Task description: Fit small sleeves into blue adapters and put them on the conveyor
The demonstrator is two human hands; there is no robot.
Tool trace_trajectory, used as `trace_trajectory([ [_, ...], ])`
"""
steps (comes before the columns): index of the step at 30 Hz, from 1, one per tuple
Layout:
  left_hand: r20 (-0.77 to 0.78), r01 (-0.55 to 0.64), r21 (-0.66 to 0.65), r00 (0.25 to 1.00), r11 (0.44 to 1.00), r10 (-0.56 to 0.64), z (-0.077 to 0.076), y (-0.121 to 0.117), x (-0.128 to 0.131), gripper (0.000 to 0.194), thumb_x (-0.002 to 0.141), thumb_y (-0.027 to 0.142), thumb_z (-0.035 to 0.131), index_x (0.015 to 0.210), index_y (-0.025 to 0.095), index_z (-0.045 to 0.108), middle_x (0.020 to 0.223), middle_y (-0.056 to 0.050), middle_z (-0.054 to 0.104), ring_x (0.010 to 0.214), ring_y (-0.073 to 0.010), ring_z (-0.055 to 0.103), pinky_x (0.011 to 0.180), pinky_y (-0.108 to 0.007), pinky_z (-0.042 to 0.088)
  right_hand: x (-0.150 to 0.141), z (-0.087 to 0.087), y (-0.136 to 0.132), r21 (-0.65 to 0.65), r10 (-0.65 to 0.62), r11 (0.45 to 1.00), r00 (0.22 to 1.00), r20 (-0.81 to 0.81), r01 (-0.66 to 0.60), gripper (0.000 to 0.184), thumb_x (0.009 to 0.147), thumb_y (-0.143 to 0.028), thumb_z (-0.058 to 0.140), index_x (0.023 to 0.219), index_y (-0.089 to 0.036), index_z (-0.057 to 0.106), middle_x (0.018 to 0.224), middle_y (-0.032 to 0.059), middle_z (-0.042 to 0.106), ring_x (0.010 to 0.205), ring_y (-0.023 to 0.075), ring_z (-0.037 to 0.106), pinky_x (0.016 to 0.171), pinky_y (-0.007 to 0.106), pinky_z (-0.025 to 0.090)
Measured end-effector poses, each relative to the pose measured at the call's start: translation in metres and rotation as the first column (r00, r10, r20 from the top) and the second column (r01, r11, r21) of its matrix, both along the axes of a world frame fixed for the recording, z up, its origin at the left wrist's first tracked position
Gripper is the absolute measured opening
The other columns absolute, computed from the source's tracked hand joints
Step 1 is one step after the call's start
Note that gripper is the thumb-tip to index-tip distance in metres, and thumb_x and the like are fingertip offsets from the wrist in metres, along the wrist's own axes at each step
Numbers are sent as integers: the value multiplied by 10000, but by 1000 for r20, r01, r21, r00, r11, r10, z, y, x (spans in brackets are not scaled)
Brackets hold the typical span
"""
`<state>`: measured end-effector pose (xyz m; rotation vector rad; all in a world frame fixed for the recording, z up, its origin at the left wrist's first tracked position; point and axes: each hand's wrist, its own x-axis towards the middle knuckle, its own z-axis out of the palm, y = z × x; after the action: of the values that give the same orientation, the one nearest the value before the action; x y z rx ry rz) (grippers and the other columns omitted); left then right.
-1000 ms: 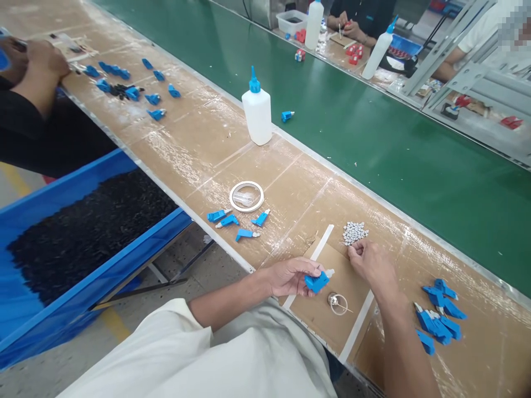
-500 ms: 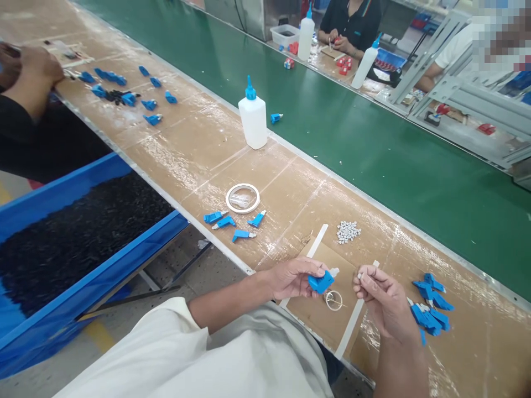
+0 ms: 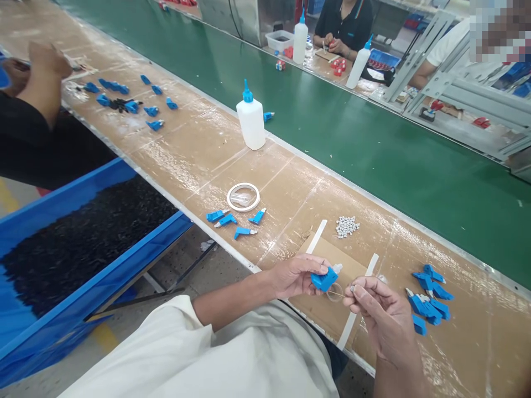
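Note:
My left hand (image 3: 295,275) grips a small blue plastic connector (image 3: 325,279) with a white tip, held just above a brown card taped to the bench (image 3: 332,315). My right hand (image 3: 379,318) is closed in a pinch on a tiny grey piece (image 3: 353,288), a short way right of the connector's tip. Under the two hands lies a small clear ring (image 3: 334,292). A little heap of grey pieces (image 3: 346,226) sits beyond the card. A pile of blue connectors (image 3: 427,298) lies to the right of my right hand.
Three loose blue connectors (image 3: 234,221) and a white tape ring (image 3: 243,197) lie to the left, with a white glue bottle (image 3: 251,117) behind. A green conveyor belt (image 3: 373,138) runs past. A blue bin of black parts (image 3: 74,237) stands at left. Other people work nearby.
My right hand left the grey heap with one piece pinched and came back toward the connector. My left hand rose slightly with the connector.

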<state>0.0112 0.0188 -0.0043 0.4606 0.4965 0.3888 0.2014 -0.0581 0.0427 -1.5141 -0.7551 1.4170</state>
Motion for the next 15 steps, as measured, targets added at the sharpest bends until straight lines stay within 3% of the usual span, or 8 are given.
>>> trace_trajectory([
  [5, -23, -36, 82, 999, 996, 38, 0, -6, -1, 436, 642, 490, 832, 796, 134, 632, 622, 11, 592, 503, -76, 518, 468, -199, 373, -11, -8, -12, 71, -22, 997, 998, 59, 18, 330, 704, -459, 874, 830, -173, 769, 774, 94, 757, 652, 197, 714, 580, 286, 599],
  [10, -54, -95, 114, 993, 989, 102, 3, -11, -1, 483, 637, 532, 843, 822, 135, 640, 657, 18, 579, 536, -73, 502, 491, -199, 389, -35, -14, -19, 225, -151, 967, 979, 140, 117, 238, 804, -423, 795, 851, -194, 751, 770, 56, 714, 680, 171, 669, 598, 273, 566],
  [15, -52, -120, 180, 990, 976, 131, 7, -14, -4, 501, 647, 560, 842, 847, 143, 648, 696, 12, 588, 580, -83, 507, 517, -209, 391, -49, -18, -19, 290, -224, 942, 959, 176, 167, 193, 822, -383, 776, 845, -195, 742, 768, 26, 672, 681, 154, 639, 602, 264, 534],
])
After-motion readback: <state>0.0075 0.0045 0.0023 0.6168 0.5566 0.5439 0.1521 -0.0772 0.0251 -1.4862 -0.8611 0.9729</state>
